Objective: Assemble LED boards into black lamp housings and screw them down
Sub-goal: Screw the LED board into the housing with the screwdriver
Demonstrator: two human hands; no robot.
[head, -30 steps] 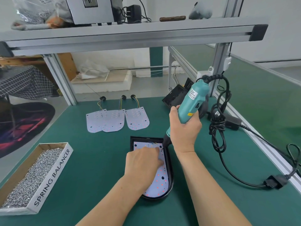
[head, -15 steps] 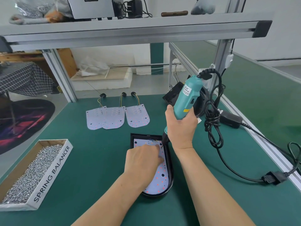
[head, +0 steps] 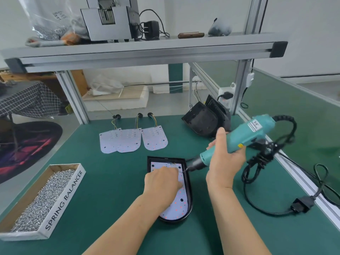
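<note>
A black lamp housing (head: 189,207) lies on the green bench in front of me with a white LED board (head: 179,203) seated inside it. My left hand (head: 162,184) rests on the board with its fingers curled down; whether they pinch a screw is hidden. My right hand (head: 225,159) grips a teal electric screwdriver (head: 244,137), tilted well over to the right. Its black tip touches the board near the housing's upper right edge. Three spare LED boards (head: 132,139) with wire tails lie side by side further back.
A cardboard box of loose screws (head: 46,197) sits at the left front. Spare black housings (head: 204,120) lean at the back right by the frame post. The screwdriver's black cable (head: 261,162) loops over the bench to the right. An aluminium shelf spans overhead.
The screwdriver has swung from nearly upright to a strong lean to the right, its tip staying at the board's upper right. My left hand stays on the board.
</note>
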